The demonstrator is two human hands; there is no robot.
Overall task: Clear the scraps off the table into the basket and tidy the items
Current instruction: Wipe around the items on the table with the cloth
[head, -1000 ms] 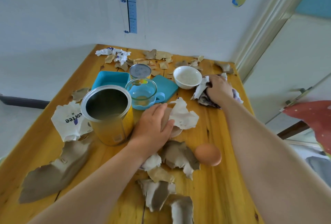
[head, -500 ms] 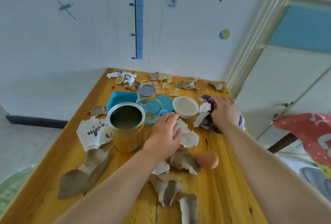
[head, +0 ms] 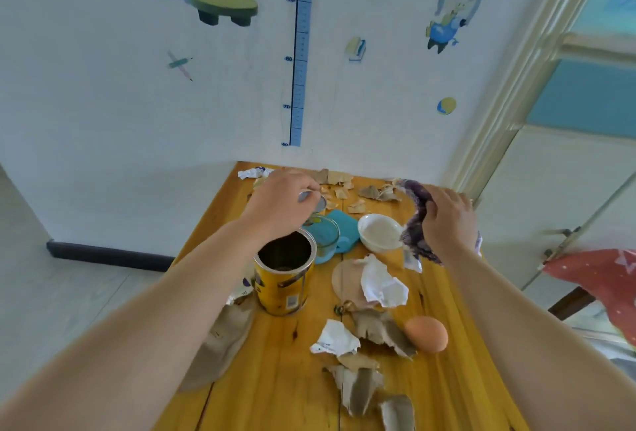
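Torn brown paper scraps (head: 361,389) and crumpled white paper scraps (head: 382,284) litter the wooden table (head: 457,379). More scraps (head: 337,177) lie along the far edge by the wall. My left hand (head: 282,203) reaches over the far middle, its fingertips curled on the rim of a small silver-topped tin (head: 321,205). My right hand (head: 447,220) grips a purple cloth (head: 414,224), lifted off the table to the right of the white bowl (head: 380,232). No basket is in view.
An open yellow can (head: 285,275) stands under my left forearm. Behind it are a glass mug (head: 325,239) and a blue tray (head: 347,224). An egg (head: 426,334) lies near the right side. A large brown scrap (head: 220,344) hangs at the left edge.
My left hand left the white paper in the middle and reached back to the small tin. My right hand raised the purple cloth off the table. The view tilted upward.
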